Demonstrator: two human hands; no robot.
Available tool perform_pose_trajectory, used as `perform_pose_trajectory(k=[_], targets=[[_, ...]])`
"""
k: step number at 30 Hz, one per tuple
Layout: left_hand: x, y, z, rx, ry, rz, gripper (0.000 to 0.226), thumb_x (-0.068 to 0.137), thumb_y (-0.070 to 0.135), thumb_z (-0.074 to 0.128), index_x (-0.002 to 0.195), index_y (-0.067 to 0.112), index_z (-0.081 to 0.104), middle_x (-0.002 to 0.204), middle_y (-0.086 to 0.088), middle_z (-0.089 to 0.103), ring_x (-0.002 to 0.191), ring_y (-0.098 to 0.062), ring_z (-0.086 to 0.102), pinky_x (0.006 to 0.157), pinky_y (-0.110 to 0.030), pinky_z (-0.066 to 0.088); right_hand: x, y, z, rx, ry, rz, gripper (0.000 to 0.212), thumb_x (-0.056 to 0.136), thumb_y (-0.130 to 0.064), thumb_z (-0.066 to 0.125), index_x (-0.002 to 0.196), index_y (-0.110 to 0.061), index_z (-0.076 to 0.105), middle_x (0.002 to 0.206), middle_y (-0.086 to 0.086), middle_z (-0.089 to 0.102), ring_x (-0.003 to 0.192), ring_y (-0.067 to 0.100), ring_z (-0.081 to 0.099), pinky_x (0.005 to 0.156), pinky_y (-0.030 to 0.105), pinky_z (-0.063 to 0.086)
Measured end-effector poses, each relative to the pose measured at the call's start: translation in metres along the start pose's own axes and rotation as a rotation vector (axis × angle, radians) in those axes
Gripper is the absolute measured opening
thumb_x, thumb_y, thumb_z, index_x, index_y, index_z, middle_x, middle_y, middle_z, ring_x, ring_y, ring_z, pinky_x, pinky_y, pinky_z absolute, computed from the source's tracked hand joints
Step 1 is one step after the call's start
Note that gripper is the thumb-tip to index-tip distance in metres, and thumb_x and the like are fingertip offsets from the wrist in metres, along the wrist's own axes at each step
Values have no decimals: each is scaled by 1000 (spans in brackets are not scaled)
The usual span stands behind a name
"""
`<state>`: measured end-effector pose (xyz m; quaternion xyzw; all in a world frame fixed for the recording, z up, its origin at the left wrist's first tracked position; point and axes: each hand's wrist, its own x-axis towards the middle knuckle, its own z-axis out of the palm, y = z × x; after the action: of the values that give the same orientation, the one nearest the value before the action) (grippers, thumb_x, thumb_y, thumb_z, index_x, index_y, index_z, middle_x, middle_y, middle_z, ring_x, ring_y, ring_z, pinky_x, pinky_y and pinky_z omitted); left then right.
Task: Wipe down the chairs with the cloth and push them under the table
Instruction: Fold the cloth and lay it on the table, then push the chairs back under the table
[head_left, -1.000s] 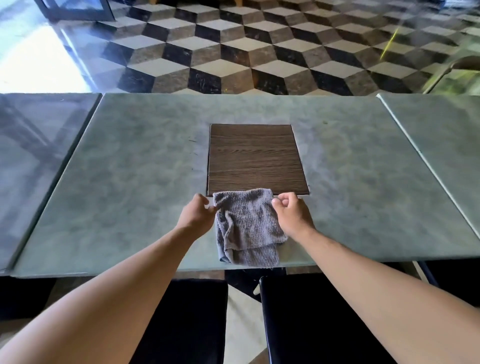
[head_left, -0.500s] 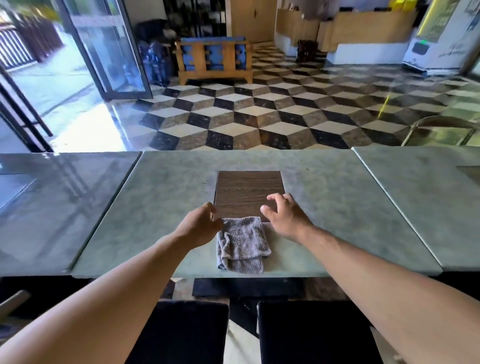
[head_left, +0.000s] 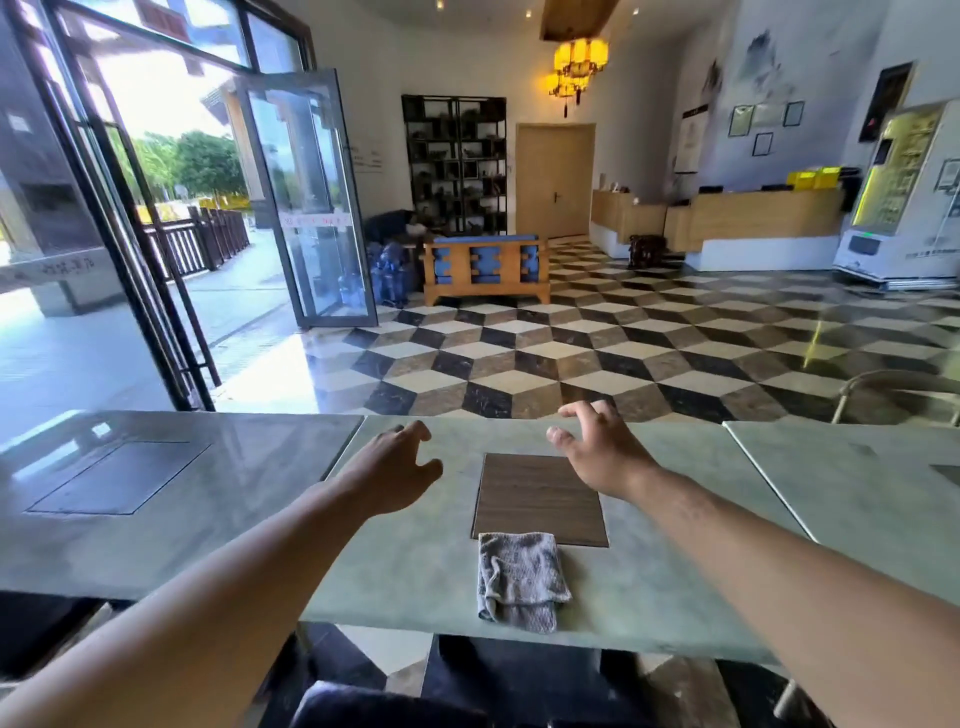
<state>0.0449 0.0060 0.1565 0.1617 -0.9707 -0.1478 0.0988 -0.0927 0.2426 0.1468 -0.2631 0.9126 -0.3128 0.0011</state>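
A folded grey cloth (head_left: 521, 581) lies on the green stone table (head_left: 415, 566), near its front edge and just below a dark wooden inset panel (head_left: 537, 496). My left hand (head_left: 395, 473) hovers above the table to the left of the panel, fingers spread and holding nothing. Over the panel's far right corner, my right hand (head_left: 597, 447) is raised and open too. Neither hand touches the cloth. Dark chair seats (head_left: 384, 706) show under the table's front edge at the bottom of the view.
More stone tables adjoin on the left (head_left: 156, 499) and right (head_left: 857, 493). A metal chair back (head_left: 893, 389) stands beyond the right table. Past the tables lies a cube-patterned tile floor (head_left: 545, 358), a wooden bench (head_left: 485, 267) and an open glass door (head_left: 306, 208).
Both hands let go of the cloth and rose up and forward, fingers spreading. The cloth stays on the table. The view tilted upward and now takes in the room.
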Motion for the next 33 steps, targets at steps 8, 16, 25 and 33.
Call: perform_pose_trajectory(k=[8,16,25,33], targets=[[-29,-55,-30,-83,47,-32,47,93,42,61,133,17,53,127,-12,63,114,-29,58,92,-34,48,-16,-60,18,-24,-34,-24,46,102,-45,50,140,-19,48,147,13,39,136,30,40,108,40,39],[-59,-165,-13,-153,-41,-72,46,92,41,61,132,19,54,121,-9,65,111,-28,59,86,-32,45,-39,-117,126,33,-97,93,43,102,-43,52,137,-18,51,142,11,42,126,29,50,91,26,36],[-129,-290,77,-290,-273,-255,28,91,30,65,116,19,59,94,-4,71,83,-25,65,67,-30,46,-111,-103,271,89,-248,338,46,100,-41,54,138,-16,51,143,13,42,132,29,44,111,38,36],[-221,-369,154,-10,-573,-295,33,93,28,56,124,17,60,126,-9,56,121,-29,52,98,-40,46,-208,-49,347,-13,-415,608,35,94,-31,57,125,-17,59,136,14,46,121,29,55,106,34,41]])
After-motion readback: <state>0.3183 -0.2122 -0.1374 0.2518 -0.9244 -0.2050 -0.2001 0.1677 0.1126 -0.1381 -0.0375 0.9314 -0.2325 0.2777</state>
